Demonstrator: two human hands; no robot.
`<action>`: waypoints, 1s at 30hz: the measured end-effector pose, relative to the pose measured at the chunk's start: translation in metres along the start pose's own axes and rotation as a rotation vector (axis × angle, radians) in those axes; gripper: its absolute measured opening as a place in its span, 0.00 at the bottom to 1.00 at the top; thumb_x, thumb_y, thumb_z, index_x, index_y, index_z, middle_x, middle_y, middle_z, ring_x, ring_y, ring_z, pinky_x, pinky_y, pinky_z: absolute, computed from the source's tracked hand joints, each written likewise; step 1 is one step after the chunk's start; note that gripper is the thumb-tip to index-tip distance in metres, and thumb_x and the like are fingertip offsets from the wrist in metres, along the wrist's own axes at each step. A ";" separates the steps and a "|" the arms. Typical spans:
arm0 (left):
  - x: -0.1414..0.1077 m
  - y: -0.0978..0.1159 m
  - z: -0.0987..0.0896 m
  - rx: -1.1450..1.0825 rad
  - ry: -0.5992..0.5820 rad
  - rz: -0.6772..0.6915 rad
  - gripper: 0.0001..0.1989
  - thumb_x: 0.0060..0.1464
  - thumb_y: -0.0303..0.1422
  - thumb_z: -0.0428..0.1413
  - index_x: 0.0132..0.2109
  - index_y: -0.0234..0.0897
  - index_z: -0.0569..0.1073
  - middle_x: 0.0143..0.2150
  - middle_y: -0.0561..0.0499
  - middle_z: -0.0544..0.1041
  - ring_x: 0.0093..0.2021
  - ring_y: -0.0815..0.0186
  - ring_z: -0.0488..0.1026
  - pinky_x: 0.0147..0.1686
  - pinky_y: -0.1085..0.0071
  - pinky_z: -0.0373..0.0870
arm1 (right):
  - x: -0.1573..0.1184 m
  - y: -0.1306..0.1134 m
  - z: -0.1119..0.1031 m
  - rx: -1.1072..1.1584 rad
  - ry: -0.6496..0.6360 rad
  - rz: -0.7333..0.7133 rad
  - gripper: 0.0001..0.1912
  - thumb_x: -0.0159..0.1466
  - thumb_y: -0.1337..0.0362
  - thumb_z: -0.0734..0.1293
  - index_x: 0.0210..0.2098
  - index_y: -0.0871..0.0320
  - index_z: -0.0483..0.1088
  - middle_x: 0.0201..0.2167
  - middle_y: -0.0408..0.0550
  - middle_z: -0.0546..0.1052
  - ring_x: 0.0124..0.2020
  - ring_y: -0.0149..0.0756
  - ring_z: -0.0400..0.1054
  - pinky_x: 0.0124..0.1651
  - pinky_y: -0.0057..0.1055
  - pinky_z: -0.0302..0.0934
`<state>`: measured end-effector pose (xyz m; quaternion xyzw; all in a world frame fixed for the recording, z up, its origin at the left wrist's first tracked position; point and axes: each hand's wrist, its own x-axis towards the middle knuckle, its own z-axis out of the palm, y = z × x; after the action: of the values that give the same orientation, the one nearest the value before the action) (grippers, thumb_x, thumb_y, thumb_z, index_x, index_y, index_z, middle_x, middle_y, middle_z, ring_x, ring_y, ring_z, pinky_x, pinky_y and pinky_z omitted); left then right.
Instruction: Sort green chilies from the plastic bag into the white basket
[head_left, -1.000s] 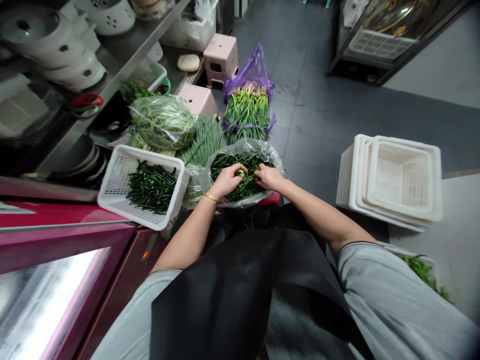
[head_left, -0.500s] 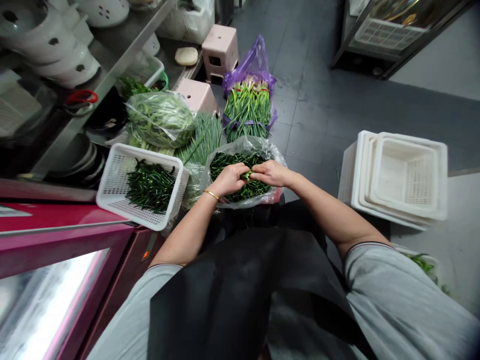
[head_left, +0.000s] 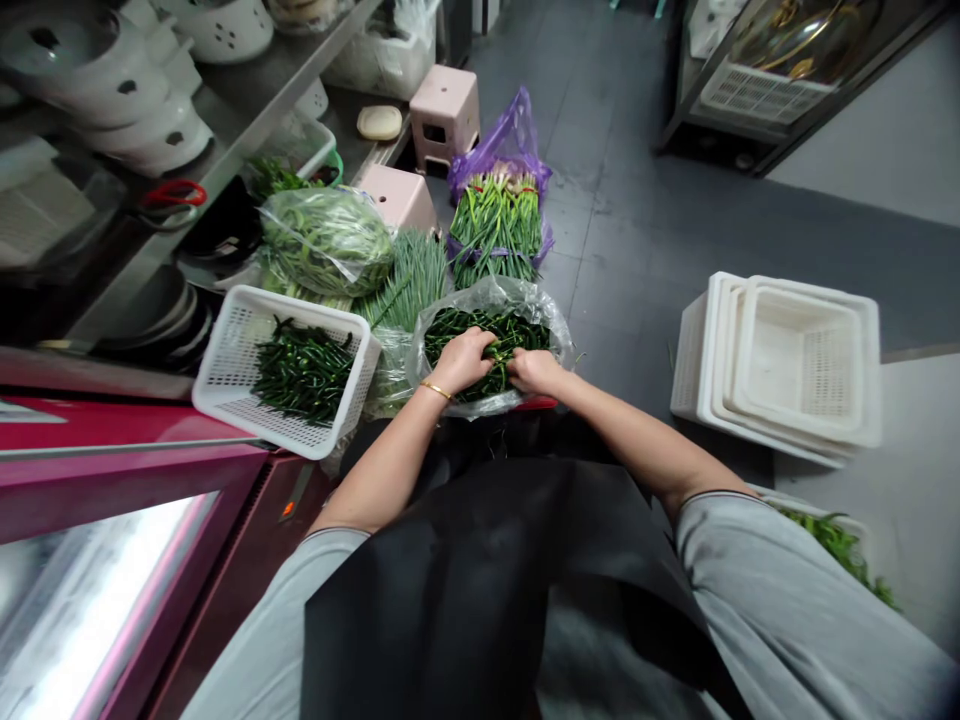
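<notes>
Both hands are over a clear plastic bag point(head_left: 551, 297) full of dark green chili peppers point(head_left: 450, 325). My left hand point(head_left: 465, 361), with a gold bracelet at the wrist, has its fingers closed on green peppers. Just to its right, my right hand point(head_left: 534, 371) is closed at the bag's right part; what lies between its fingertips is too small to make out. To the left stands a white perforated basket point(head_left: 212, 375) with more dark green peppers point(head_left: 304, 372) inside.
Beyond the bag lie chives point(head_left: 416, 275), bagged greens point(head_left: 326, 240) and green onions in a purple bag point(head_left: 517, 120). Pink stools point(head_left: 444, 110) stand behind. Stacked white baskets point(head_left: 802, 360) are at right, a pink-framed cabinet point(head_left: 150, 500) at lower left, shelving at upper left.
My hands have come apart from their meeting point above the bag. The right one has moved lower, with its fingers curled in. The camera view has shifted slightly.
</notes>
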<state>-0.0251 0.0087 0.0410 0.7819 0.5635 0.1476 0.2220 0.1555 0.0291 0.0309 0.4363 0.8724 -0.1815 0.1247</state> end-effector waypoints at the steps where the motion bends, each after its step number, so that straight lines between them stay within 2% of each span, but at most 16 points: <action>1: 0.001 0.002 0.000 -0.016 -0.030 0.037 0.11 0.51 0.29 0.55 0.44 0.37 0.74 0.38 0.46 0.71 0.39 0.60 0.71 0.40 0.67 0.65 | 0.001 0.001 -0.007 -0.002 0.038 -0.037 0.11 0.64 0.63 0.62 0.36 0.62 0.74 0.40 0.57 0.75 0.34 0.39 0.69 0.35 0.33 0.60; 4: 0.004 0.005 -0.003 -0.037 -0.085 0.099 0.07 0.50 0.28 0.55 0.37 0.34 0.75 0.35 0.46 0.71 0.36 0.61 0.70 0.38 0.67 0.65 | 0.000 0.010 -0.034 0.146 0.153 -0.169 0.12 0.64 0.61 0.61 0.33 0.62 0.73 0.34 0.52 0.75 0.33 0.35 0.67 0.35 0.30 0.58; 7: 0.008 0.004 -0.008 -0.142 -0.009 0.157 0.04 0.51 0.29 0.55 0.34 0.33 0.74 0.34 0.46 0.70 0.36 0.63 0.69 0.37 0.69 0.65 | -0.002 0.018 -0.050 0.566 0.154 -0.296 0.14 0.64 0.56 0.62 0.31 0.60 0.71 0.25 0.45 0.72 0.25 0.29 0.63 0.31 0.27 0.56; 9: 0.009 0.000 -0.012 -0.222 0.059 0.197 0.05 0.52 0.29 0.55 0.35 0.33 0.74 0.34 0.47 0.70 0.36 0.64 0.68 0.38 0.70 0.64 | 0.000 0.019 -0.048 0.872 0.152 -0.307 0.20 0.65 0.50 0.58 0.34 0.60 0.70 0.22 0.41 0.69 0.19 0.26 0.58 0.25 0.25 0.54; 11: 0.008 -0.005 -0.016 -0.255 0.111 0.186 0.05 0.52 0.29 0.55 0.35 0.33 0.74 0.35 0.47 0.70 0.37 0.65 0.68 0.39 0.70 0.64 | 0.003 0.018 -0.036 0.981 0.141 -0.268 0.24 0.66 0.47 0.54 0.37 0.60 0.70 0.22 0.41 0.69 0.18 0.26 0.56 0.24 0.25 0.53; 13: 0.004 -0.012 -0.019 -0.261 0.156 0.109 0.05 0.51 0.30 0.55 0.35 0.34 0.73 0.35 0.47 0.71 0.38 0.65 0.68 0.40 0.70 0.64 | 0.008 0.016 -0.021 0.800 0.118 -0.216 0.22 0.66 0.49 0.56 0.40 0.61 0.70 0.27 0.45 0.71 0.22 0.28 0.62 0.26 0.26 0.56; 16: -0.007 -0.019 -0.018 -0.247 0.182 -0.087 0.07 0.51 0.34 0.57 0.34 0.34 0.73 0.32 0.49 0.72 0.34 0.65 0.68 0.37 0.70 0.64 | 0.016 0.011 0.001 0.268 0.115 -0.212 0.18 0.62 0.54 0.66 0.46 0.58 0.72 0.41 0.53 0.72 0.37 0.37 0.68 0.35 0.29 0.58; 18: -0.014 -0.017 -0.012 -0.213 0.116 -0.158 0.08 0.50 0.35 0.57 0.36 0.35 0.74 0.30 0.51 0.73 0.31 0.65 0.68 0.34 0.71 0.63 | 0.021 0.006 0.009 0.000 0.123 -0.224 0.16 0.63 0.57 0.64 0.47 0.57 0.72 0.46 0.56 0.70 0.44 0.42 0.66 0.38 0.31 0.58; 20: -0.017 -0.011 -0.002 -0.149 0.026 -0.153 0.11 0.50 0.34 0.57 0.42 0.38 0.75 0.31 0.51 0.75 0.32 0.64 0.70 0.33 0.71 0.63 | 0.024 0.003 0.010 -0.115 0.119 -0.195 0.15 0.67 0.60 0.59 0.45 0.59 0.73 0.45 0.58 0.70 0.45 0.43 0.65 0.39 0.32 0.58; 23: -0.013 -0.005 0.012 -0.015 -0.032 -0.136 0.18 0.50 0.32 0.57 0.50 0.40 0.73 0.38 0.47 0.78 0.38 0.59 0.74 0.37 0.68 0.65 | 0.025 0.006 -0.002 -0.069 0.164 -0.145 0.15 0.68 0.60 0.58 0.44 0.62 0.72 0.44 0.57 0.70 0.43 0.40 0.66 0.39 0.31 0.57; 27: -0.001 -0.006 0.017 0.035 -0.017 -0.101 0.10 0.51 0.33 0.55 0.40 0.36 0.76 0.39 0.43 0.78 0.41 0.57 0.74 0.40 0.66 0.67 | 0.019 0.018 -0.024 0.140 0.281 -0.133 0.13 0.68 0.61 0.58 0.44 0.61 0.70 0.44 0.54 0.73 0.40 0.36 0.67 0.41 0.28 0.56; 30: 0.004 -0.009 0.008 -0.068 0.040 -0.072 0.10 0.52 0.36 0.56 0.37 0.34 0.77 0.37 0.42 0.78 0.39 0.58 0.74 0.40 0.66 0.66 | 0.016 0.020 -0.035 0.263 0.245 -0.131 0.11 0.67 0.62 0.59 0.37 0.61 0.70 0.36 0.51 0.75 0.36 0.34 0.66 0.41 0.28 0.56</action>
<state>-0.0268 0.0130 0.0294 0.7499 0.5903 0.1744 0.2423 0.1599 0.0665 0.0518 0.4098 0.8765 -0.2472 -0.0525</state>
